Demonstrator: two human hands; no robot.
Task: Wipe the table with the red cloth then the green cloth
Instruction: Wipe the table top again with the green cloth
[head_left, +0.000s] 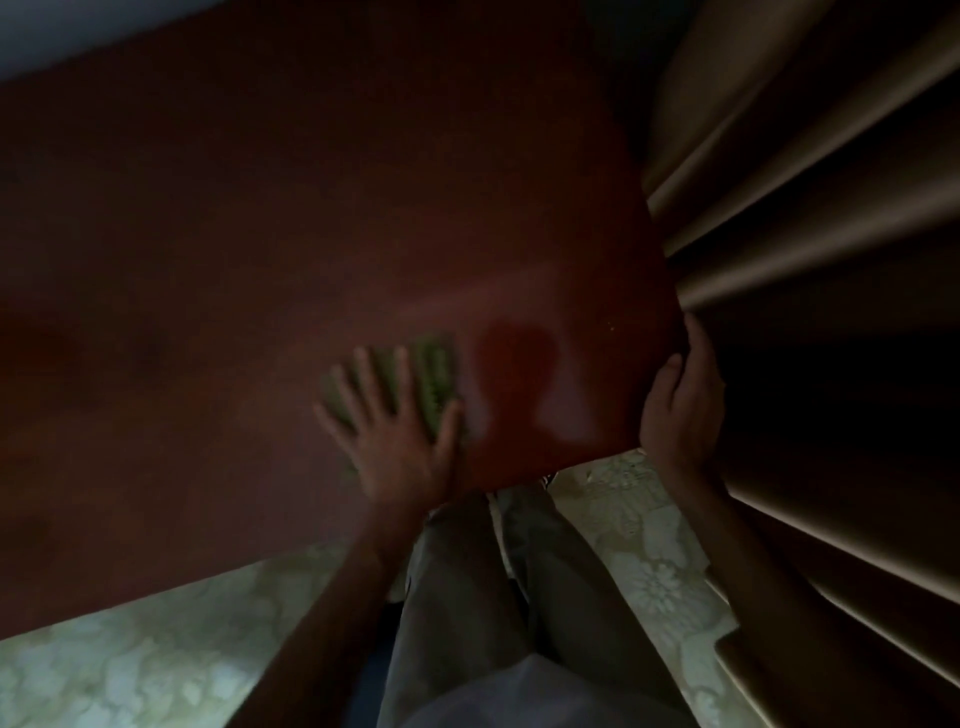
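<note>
A dark reddish-brown table (322, 208) fills most of the dim view. My left hand (389, 426) lies flat on it near the front edge, fingers spread, pressing down on the green cloth (434, 379), which shows between and beyond the fingers. The hand is blurred by motion. My right hand (680, 410) grips the table's right front corner, fingers curled around the edge. No red cloth is visible.
Brown pleated curtains (810, 218) hang close along the table's right side. A pale floral-patterned floor (130, 665) shows below the front edge. My legs in grey trousers (493, 597) stand against the table. A head-shaped shadow (519, 374) falls on the tabletop.
</note>
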